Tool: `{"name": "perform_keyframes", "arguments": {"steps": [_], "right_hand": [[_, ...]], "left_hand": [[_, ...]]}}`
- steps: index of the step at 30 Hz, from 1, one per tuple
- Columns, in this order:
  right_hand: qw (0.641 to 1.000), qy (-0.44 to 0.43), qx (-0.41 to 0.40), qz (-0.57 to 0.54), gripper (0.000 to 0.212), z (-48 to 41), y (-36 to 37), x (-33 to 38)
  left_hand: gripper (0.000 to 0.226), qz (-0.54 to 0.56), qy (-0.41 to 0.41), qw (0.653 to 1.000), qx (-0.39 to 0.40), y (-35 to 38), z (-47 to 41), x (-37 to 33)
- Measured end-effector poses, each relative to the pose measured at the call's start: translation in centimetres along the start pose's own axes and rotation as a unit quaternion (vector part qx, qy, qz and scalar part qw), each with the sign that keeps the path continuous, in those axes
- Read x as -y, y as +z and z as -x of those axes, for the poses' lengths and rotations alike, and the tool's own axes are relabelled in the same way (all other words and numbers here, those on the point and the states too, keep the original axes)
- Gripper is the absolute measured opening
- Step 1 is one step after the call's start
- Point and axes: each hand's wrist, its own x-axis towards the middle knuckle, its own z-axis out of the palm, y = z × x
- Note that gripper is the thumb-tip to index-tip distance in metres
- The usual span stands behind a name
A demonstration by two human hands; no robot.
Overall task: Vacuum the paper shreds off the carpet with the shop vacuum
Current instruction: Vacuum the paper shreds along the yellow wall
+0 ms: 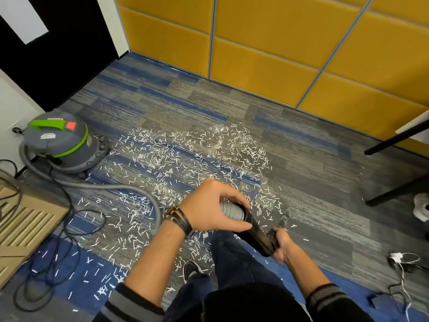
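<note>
White paper shreds (185, 156) lie scattered over the grey and blue carpet (301, 194), from the middle of the floor down to my feet. The grey shop vacuum (60, 140) with a green handle stands at the left, and its grey ribbed hose (111, 187) curves across the floor to my hands. My left hand (212, 206) grips the ribbed hose cuff (229, 210) where it meets a black wand piece (257, 231). My right hand (282, 244) grips the lower end of that black piece. A grey nozzle tip (283, 220) shows just beyond my right hand.
Yellow padded wall panels (278, 54) bound the far side. Black table legs (394, 140) stand at the right. Black cables (46, 263) loop on the floor at the left beside a wooden slatted panel (25, 224). A white charger and cord (398, 256) lie at the right. My shoe (191, 269) stands among the shreds.
</note>
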Motion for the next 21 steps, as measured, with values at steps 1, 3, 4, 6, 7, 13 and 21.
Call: {"name": "perform_keyframes", "arguments": {"steps": [1,3,4,6,7,13,21], "right_hand": [[1.0,0.003,0.007,0.003,0.03,0.1,-0.3,0.0],[1.0,-0.001,0.014,0.006,0.025,0.2,-0.5,0.9],[1.0,-0.007,0.017,-0.007,0.023,0.2,-0.2,1.8],[0.999,-0.021,0.03,-0.025,0.027,0.2,0.4,4.0],[0.998,-0.026,0.04,-0.035,0.029,0.1,0.7,5.1],[1.0,-0.003,0.024,-0.016,0.03,-1.6,2.6,7.5],[0.995,-0.003,0.063,-0.082,0.014,-3.1,2.2,9.6]], "left_hand": [[0.031,-0.006,0.003,1.0,0.0,-0.1,-0.1,-0.2],[0.031,-0.028,0.029,0.999,-0.019,-0.4,-0.7,-1.2],[0.031,-0.035,0.046,0.998,-0.039,-0.7,-1.2,-1.7],[0.032,-0.036,0.075,0.994,-0.067,-1.1,-2.3,-2.5],[0.033,-0.04,0.08,0.994,-0.067,-1.3,-3.1,-2.7],[0.033,-0.039,0.026,0.999,0.001,-1.1,-5.9,-2.1],[0.032,-0.023,0.041,0.997,-0.064,-5.8,-8.4,-3.1]]}}
